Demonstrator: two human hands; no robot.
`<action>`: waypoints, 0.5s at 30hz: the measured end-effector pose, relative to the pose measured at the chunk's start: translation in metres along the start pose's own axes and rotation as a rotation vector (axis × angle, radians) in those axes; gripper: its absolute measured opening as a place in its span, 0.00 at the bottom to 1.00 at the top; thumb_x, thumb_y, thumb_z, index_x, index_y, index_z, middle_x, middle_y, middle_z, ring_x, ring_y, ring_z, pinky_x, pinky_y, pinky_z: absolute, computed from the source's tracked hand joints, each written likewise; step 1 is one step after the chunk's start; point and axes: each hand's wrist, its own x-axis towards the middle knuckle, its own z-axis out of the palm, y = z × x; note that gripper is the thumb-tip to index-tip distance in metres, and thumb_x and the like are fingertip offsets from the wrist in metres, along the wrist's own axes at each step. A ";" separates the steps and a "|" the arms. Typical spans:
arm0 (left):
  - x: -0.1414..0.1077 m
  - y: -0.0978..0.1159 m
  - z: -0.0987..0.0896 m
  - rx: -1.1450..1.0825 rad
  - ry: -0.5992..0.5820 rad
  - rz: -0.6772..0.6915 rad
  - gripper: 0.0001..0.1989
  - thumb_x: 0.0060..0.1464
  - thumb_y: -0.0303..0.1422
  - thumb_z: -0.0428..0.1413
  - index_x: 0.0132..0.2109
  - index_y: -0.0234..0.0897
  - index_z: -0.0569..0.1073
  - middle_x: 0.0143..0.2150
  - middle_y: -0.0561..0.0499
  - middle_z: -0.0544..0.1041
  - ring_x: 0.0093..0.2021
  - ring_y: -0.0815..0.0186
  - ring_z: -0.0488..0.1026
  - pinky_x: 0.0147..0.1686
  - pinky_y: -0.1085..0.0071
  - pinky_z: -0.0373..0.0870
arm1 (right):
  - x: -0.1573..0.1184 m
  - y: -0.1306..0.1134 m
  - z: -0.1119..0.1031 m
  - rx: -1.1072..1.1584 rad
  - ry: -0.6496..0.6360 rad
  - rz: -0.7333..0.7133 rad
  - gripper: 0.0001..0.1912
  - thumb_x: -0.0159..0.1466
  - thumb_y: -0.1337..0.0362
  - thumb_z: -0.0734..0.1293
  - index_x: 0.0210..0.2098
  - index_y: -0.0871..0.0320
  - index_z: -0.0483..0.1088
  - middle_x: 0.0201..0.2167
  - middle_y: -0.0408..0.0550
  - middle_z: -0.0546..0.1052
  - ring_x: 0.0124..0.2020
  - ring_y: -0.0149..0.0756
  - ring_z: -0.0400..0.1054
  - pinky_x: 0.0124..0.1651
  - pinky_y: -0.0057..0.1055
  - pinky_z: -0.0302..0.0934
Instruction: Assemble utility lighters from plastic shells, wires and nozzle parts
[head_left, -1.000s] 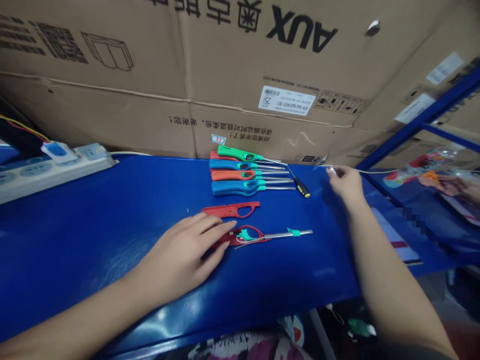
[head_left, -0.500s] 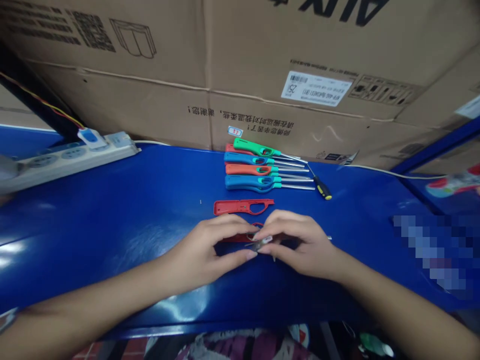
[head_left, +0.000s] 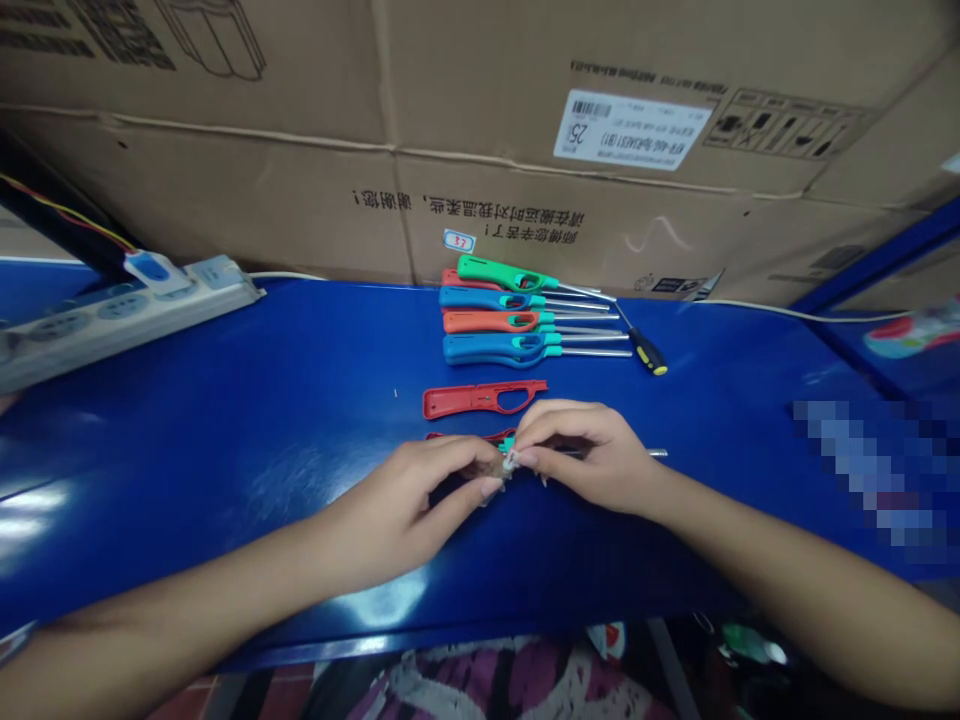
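Note:
My left hand (head_left: 431,490) pinches a small translucent brownish lighter part with a white end (head_left: 509,463). The fingers of my right hand (head_left: 589,447) close on that white end from the other side; the exact grip is partly hidden. Just behind my fingertips lies a red lighter shell half (head_left: 442,437), largely covered by my hands. A teal piece (head_left: 508,441) shows there, and a metal tube end (head_left: 657,453) sticks out past my right hand. Farther back, another red shell half (head_left: 457,401) lies with its inner side up.
Several assembled lighters, among them a green one (head_left: 487,270) and a blue one (head_left: 480,349), lie stacked at the back. Beside their tips is a black-yellow screwdriver (head_left: 647,352). A power strip (head_left: 127,310) stands left, and a cardboard box (head_left: 300,200) walls off the back.
My hands have turned the small part, so its white end now faces up between my fingertips. The view has shifted slightly, and the teal piece and metal tube show more.

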 end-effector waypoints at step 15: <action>0.006 0.003 -0.005 -0.162 -0.008 -0.111 0.12 0.69 0.37 0.49 0.45 0.38 0.76 0.40 0.51 0.77 0.41 0.66 0.73 0.45 0.70 0.69 | -0.010 0.003 -0.005 -0.393 -0.034 -0.302 0.14 0.68 0.73 0.66 0.51 0.59 0.75 0.39 0.51 0.77 0.39 0.32 0.73 0.40 0.28 0.68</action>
